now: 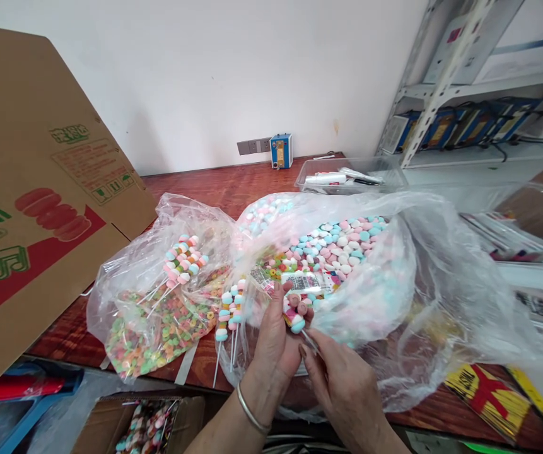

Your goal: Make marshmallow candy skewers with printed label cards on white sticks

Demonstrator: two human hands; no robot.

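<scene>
The left hand (275,343), a bangle (252,413) on its wrist, is closed around a candy skewer (296,314) at the near edge of the big bag (394,296), its fingers curled over the pink, white and blue pieces. The right hand (342,378) pinches the skewer's thin stick (309,340) between thumb and forefinger just below the candies. The big bag lies open on the counter (224,183) and is heaped with loose pastel candies (342,243). Just left of the hands, finished skewers (228,312) rest with sticks pointing toward the counter's edge. Further left, a small bag (157,302) holds more skewers and coloured ring candies (152,334). A cardboard box (29,202) leans at far left. A clear tray (347,173) sits behind the bags.
</scene>
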